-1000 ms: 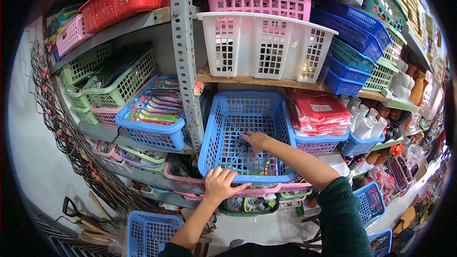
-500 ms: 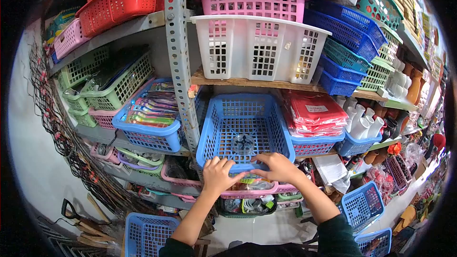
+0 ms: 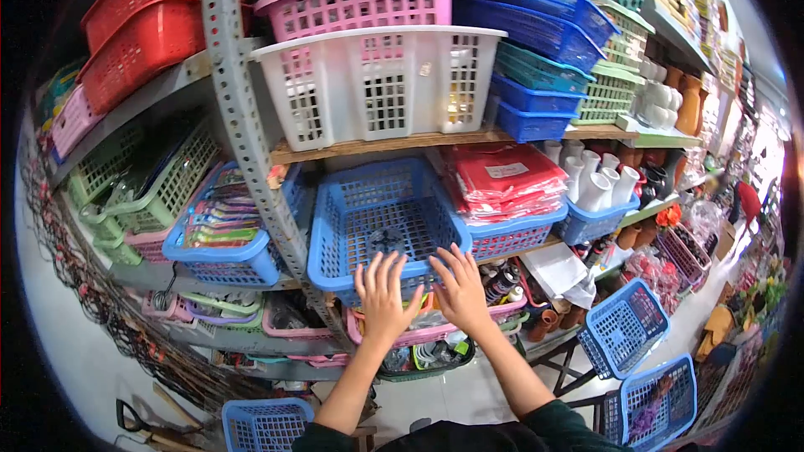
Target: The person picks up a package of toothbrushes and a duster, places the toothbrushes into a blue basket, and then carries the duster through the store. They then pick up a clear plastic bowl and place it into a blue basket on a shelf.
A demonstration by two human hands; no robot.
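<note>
A blue plastic basket (image 3: 381,201) sits on the middle shelf, its front edge towards me. Inside it, near the front, lies a small dark, clear-looking item (image 3: 387,241) that I cannot make out. My left hand (image 3: 385,293) is at the basket's front rim with fingers spread and stretched upwards. Close to the front right corner, my right hand (image 3: 459,289) also has its fingers apart, at the rim. Neither hand is wrapped round anything.
A perforated metal post (image 3: 243,109) stands left of the basket. Red packets (image 3: 502,176) fill the basket to the right, and a white crate (image 3: 385,88) rests on the shelf above. Two blue baskets (image 3: 624,326) stand low at the right, another blue basket (image 3: 268,427) low at the left.
My view has turned to the right, so the shelves appear further left. Both hands have gone from curled fingers on the basket's front rim to fingers spread and straight.
</note>
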